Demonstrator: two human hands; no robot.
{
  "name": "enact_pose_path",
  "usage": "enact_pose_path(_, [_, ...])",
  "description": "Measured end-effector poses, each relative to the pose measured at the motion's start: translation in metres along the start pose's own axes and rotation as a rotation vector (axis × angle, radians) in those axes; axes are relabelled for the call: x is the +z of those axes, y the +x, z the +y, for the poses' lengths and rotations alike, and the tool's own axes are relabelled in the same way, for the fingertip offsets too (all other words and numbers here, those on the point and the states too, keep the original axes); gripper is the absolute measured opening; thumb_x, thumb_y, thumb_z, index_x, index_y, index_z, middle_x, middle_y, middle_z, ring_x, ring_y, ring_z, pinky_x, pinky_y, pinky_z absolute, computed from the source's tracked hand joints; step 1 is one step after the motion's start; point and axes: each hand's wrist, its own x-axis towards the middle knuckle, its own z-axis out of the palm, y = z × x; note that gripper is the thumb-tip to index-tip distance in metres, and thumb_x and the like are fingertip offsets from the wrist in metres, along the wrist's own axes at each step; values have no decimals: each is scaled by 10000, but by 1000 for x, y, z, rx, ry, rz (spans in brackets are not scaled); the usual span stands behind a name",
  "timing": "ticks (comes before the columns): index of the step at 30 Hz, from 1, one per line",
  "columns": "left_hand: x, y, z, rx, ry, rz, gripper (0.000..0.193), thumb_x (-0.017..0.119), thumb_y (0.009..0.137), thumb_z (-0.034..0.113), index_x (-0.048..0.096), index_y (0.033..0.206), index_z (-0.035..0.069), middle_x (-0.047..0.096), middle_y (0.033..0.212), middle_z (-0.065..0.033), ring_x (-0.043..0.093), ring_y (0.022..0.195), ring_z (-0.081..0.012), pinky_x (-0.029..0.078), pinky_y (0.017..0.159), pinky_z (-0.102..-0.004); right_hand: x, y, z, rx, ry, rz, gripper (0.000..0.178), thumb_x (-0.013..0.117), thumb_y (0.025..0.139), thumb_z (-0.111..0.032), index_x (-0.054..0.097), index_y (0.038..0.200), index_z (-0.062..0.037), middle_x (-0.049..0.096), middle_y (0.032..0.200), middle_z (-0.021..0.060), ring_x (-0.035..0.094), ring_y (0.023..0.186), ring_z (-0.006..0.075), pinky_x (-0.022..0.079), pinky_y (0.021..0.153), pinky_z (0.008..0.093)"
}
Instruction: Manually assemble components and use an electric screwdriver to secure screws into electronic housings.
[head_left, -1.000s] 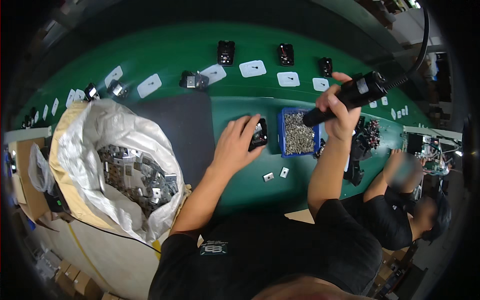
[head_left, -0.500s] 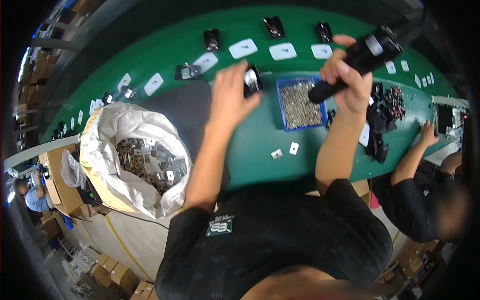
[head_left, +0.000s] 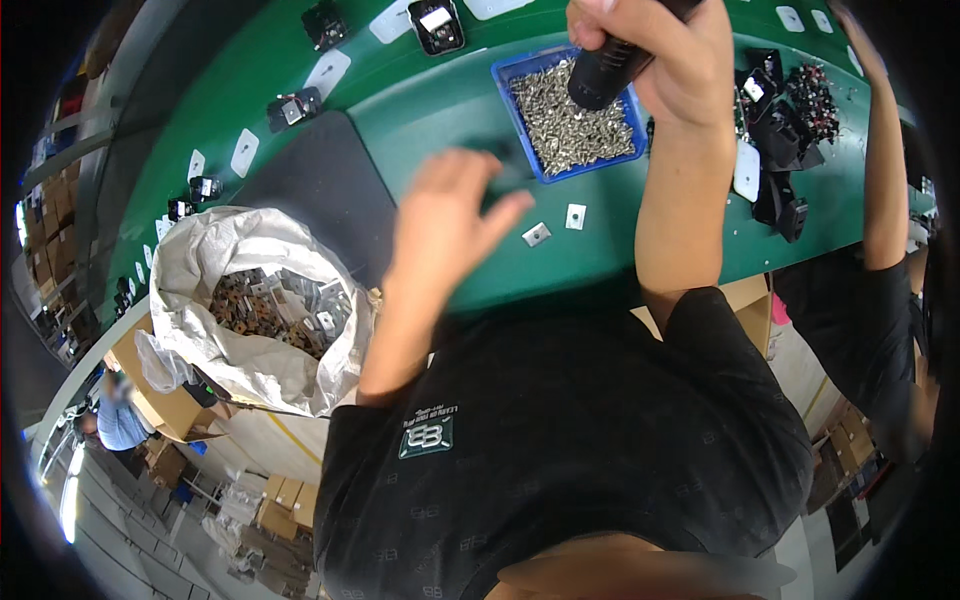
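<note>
My left hand (head_left: 450, 215) hangs over the green table, slightly blurred, its fingers apart and nothing in them. Close by on its right lie two small square metal plates, one tilted plate (head_left: 537, 234) and one lighter plate (head_left: 576, 216). My right hand (head_left: 685, 55) is wrapped round a black cylindrical power screwdriver (head_left: 605, 78). The tool's lower end is over the blue tray (head_left: 547, 178), which is filled with silvery screws (head_left: 565, 125); whether it touches them I cannot tell. Beyond my left hand, a black housing (head_left: 437, 27) with a white label lies on the table's far part.
At the left stands a white woven sack (head_left: 250, 355) of small metal pieces, beside a dark mat (head_left: 320, 190). More housings and white plates (head_left: 245, 152) line the far left. Black parts (head_left: 785, 140) lie at the right, near a co-worker's arm (head_left: 885, 170).
My left hand has let go of the black housing, which now lies farther off, and has drawn back toward me. The screwdriver stays over the tray. The whole view has shifted.
</note>
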Motion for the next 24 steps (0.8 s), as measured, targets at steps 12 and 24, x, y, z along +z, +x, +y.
enact_pose_path(12, [14,-21,12,-75,-171,-232,163,679,734,65,579,854,18,584,853,-133,592,794,-325,487,690,-395,9,0,0,31,59,-7,481,675,690,-21,471,1116,72,585,690,55,542,564,101,416,531,204])
enact_pose_path(24, [-116,85,-128,-246,308,412,142,713,745,113,691,852,23,629,723,-69,565,608,-128,471,601,-265,-6,8,6,-33,95,-36,464,669,690,-21,469,1094,86,590,675,67,545,555,110,420,527,221])
